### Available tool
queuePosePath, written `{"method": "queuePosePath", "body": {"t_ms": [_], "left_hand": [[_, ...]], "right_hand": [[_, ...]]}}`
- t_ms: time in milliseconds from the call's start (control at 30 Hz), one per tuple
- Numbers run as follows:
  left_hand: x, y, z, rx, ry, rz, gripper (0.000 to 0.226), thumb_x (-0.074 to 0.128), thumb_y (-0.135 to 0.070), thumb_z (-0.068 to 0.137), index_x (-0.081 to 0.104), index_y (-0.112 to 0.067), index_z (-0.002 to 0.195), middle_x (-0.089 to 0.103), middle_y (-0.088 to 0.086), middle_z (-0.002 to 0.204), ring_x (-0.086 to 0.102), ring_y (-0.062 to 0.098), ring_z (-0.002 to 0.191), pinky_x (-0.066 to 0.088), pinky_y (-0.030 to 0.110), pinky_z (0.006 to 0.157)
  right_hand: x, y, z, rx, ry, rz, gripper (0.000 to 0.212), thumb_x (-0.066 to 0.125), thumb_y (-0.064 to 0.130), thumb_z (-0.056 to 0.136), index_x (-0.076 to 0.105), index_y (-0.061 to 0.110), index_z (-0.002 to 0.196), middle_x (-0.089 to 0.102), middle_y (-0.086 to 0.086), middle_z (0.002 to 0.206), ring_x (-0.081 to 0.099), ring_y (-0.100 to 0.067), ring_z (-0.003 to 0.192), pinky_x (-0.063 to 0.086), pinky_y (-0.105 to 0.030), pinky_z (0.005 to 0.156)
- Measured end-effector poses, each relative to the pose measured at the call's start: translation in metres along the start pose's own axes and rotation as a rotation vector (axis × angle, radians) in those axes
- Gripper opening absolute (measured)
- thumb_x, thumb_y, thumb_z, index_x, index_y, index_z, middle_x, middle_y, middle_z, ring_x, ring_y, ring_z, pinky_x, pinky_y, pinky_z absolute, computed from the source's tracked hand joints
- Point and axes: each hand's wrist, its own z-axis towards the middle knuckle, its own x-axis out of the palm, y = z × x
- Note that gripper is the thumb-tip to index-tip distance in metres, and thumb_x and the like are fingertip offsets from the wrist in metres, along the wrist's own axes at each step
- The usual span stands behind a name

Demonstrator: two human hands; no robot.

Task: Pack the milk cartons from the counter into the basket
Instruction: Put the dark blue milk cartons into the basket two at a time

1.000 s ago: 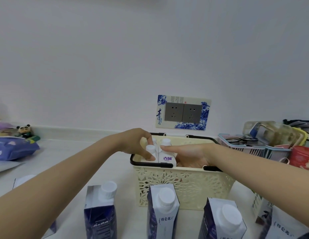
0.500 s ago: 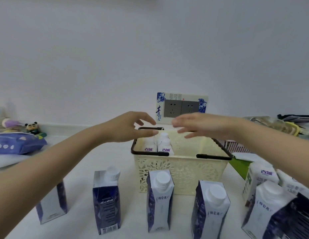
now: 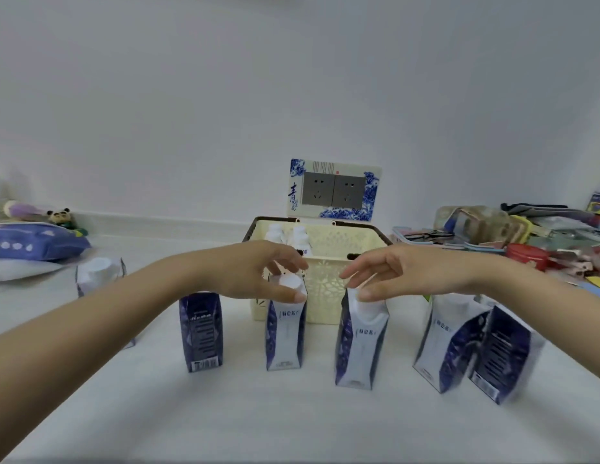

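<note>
A cream lattice basket [image 3: 328, 252] with dark handles stands at the back of the white counter and holds two white bottles [image 3: 300, 236]. Several blue-and-white milk cartons stand in a row in front of it. My left hand [image 3: 258, 271] hovers over the middle-left carton [image 3: 285, 333], fingers spread around its white cap, thumb touching the cap. My right hand [image 3: 385, 272] is spread over the top of the middle-right carton [image 3: 360, 343], thumb on its sloped top. Neither hand has closed on a carton. Another carton [image 3: 201, 333] stands left of these, two more [image 3: 449, 343] at the right.
A purple-blue packet [image 3: 34, 242] and a small panda toy [image 3: 60, 216] lie at the far left, with one more carton [image 3: 97, 272] near them. A cluttered tray and red tin [image 3: 526, 254] sit at the right. A double wall socket [image 3: 333, 189] is behind the basket.
Both hands have left the basket and the bottles in it, moved back toward me and dropped onto the tops of the two middle cartons. The view has tilted down.
</note>
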Motion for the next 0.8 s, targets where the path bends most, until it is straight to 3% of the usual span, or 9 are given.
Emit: {"method": "queuePosePath", "body": {"t_ms": [67, 133, 200, 267, 400, 500, 600, 700, 800], "left_hand": [[0.003, 0.002, 0.002, -0.027, 0.007, 0.007, 0.054, 0.068, -0.050, 0.080, 0.053, -0.034, 0.130, 0.056, -0.016, 0.129, 0.055, 0.007, 0.114, 0.047, 0.027, 0.096], [0.007, 0.004, 0.005, -0.061, 0.026, -0.014, 0.056, 0.070, -0.046, 0.080, 0.051, -0.033, 0.131, 0.053, -0.010, 0.130, 0.059, 0.014, 0.111, 0.051, 0.032, 0.095], [0.014, 0.005, 0.008, -0.089, 0.033, -0.066, 0.060, 0.072, -0.041, 0.079, 0.050, -0.029, 0.133, 0.051, -0.004, 0.127, 0.063, 0.019, 0.103, 0.058, 0.031, 0.083], [0.019, 0.005, 0.012, -0.114, 0.040, -0.062, 0.061, 0.075, -0.040, 0.078, 0.050, -0.023, 0.130, 0.053, 0.000, 0.120, 0.066, 0.018, 0.093, 0.061, 0.030, 0.074], [0.022, 0.005, 0.017, -0.126, 0.063, -0.007, 0.049, 0.078, -0.043, 0.073, 0.051, -0.024, 0.109, 0.055, 0.003, 0.101, 0.069, 0.021, 0.085, 0.062, 0.030, 0.068], [0.018, 0.002, 0.019, -0.100, 0.082, 0.015, 0.050, 0.078, -0.044, 0.071, 0.053, -0.023, 0.109, 0.055, 0.003, 0.103, 0.070, 0.026, 0.086, 0.062, 0.036, 0.071], [0.004, -0.004, 0.018, -0.052, 0.089, -0.083, 0.058, 0.080, -0.041, 0.072, 0.057, -0.015, 0.119, 0.062, 0.004, 0.114, 0.072, 0.021, 0.088, 0.062, 0.038, 0.070], [-0.029, -0.016, 0.019, 0.016, 0.084, -0.190, 0.046, 0.079, -0.033, 0.075, 0.062, -0.011, 0.111, 0.074, 0.000, 0.098, 0.074, 0.013, 0.084, 0.062, 0.030, 0.065], [-0.069, -0.031, 0.030, 0.068, 0.046, -0.192, 0.040, 0.075, -0.032, 0.077, 0.063, -0.010, 0.108, 0.077, -0.003, 0.093, 0.074, 0.012, 0.086, 0.060, 0.026, 0.064]], "right_hand": [[0.008, -0.005, -0.001, 0.015, 0.006, -0.045, 0.054, 0.070, 0.053, 0.072, 0.059, 0.038, 0.123, 0.059, 0.011, 0.132, 0.052, 0.001, 0.123, 0.041, -0.031, 0.108], [0.016, -0.008, -0.001, 0.011, 0.005, -0.054, 0.051, 0.072, 0.047, 0.077, 0.057, 0.039, 0.125, 0.053, 0.009, 0.137, 0.051, 0.000, 0.122, 0.049, -0.032, 0.100], [0.021, -0.011, 0.001, -0.008, -0.014, -0.032, 0.049, 0.075, 0.038, 0.080, 0.057, 0.037, 0.126, 0.052, 0.011, 0.132, 0.055, 0.014, 0.098, 0.058, -0.028, 0.081], [0.024, -0.012, 0.003, -0.018, -0.042, -0.061, 0.050, 0.076, 0.035, 0.079, 0.057, 0.035, 0.125, 0.051, 0.015, 0.125, 0.054, 0.018, 0.080, 0.058, -0.025, 0.073], [0.029, -0.015, 0.006, -0.035, -0.103, -0.217, 0.051, 0.078, 0.040, 0.076, 0.056, 0.035, 0.122, 0.050, 0.015, 0.123, 0.053, 0.006, 0.093, 0.050, -0.016, 0.072], [0.028, -0.015, 0.005, -0.067, -0.139, -0.327, 0.049, 0.077, 0.043, 0.076, 0.057, 0.034, 0.119, 0.054, 0.020, 0.109, 0.053, -0.001, 0.092, 0.041, -0.012, 0.070], [0.013, -0.012, -0.002, -0.068, -0.156, -0.289, 0.050, 0.078, 0.047, 0.074, 0.058, 0.034, 0.119, 0.061, 0.008, 0.113, 0.060, -0.014, 0.096, 0.051, -0.025, 0.080], [-0.020, -0.002, -0.012, -0.088, -0.199, -0.175, 0.052, 0.079, 0.045, 0.071, 0.059, 0.036, 0.117, 0.067, 0.016, 0.104, 0.068, 0.000, 0.082, 0.053, -0.014, 0.070], [-0.059, 0.012, -0.019, -0.132, -0.285, -0.096, 0.055, 0.080, 0.047, 0.062, 0.062, 0.034, 0.112, 0.075, 0.012, 0.099, 0.073, -0.009, 0.086, 0.059, -0.024, 0.074]]}}
